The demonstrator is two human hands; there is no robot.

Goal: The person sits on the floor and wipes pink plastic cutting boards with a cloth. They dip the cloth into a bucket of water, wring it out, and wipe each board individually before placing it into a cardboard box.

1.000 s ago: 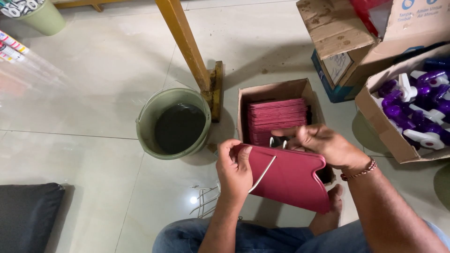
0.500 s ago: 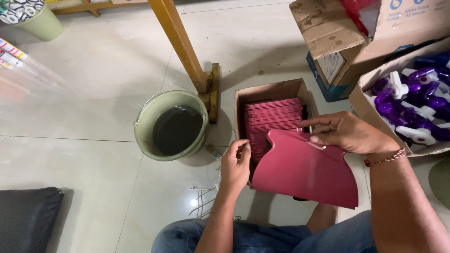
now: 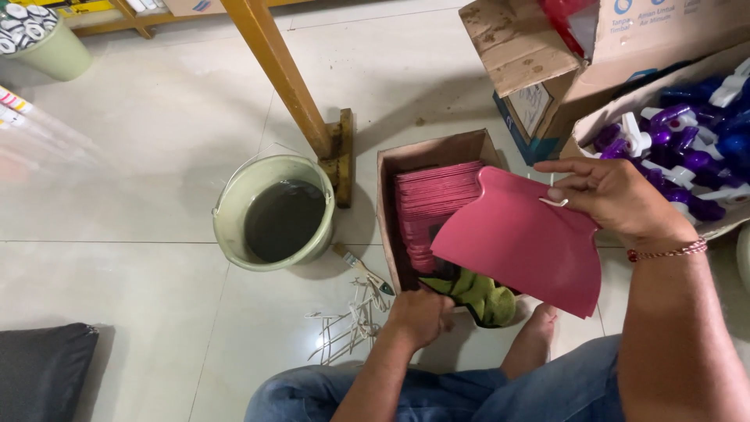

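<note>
The pale tiled floor (image 3: 141,203) fills most of the view, crossed at 12 o'clock by a slanted yellow wooden leg (image 3: 281,78). At 1 to 2 o'clock stand open brown cartons (image 3: 531,55), one with a white and blue printed panel, and at 3 o'clock a carton of purple and white spray bottles (image 3: 687,141).

At the centre sits an open cardboard box (image 3: 426,152) packed with a stack of pink flat pieces (image 3: 433,203). Over its 4 o'clock corner the right hand (image 3: 617,199) pinches the top edge of a pink dustpan-shaped sheet (image 3: 523,242), fingers clamped on it, tilted above the box. The left hand (image 3: 422,312) is at 6 o'clock, closed on a green and yellow cloth (image 3: 476,293) at the box's near edge.

At 9 o'clock from the box is a pale green bucket (image 3: 273,215) of dark liquid, a small brush (image 3: 361,267) and loose white sticks (image 3: 344,320) near it.

Half a second ago the left hand was open beside the pink sheet; now it has dropped to the cloth, and the sheet is lifted higher and rightward.
</note>
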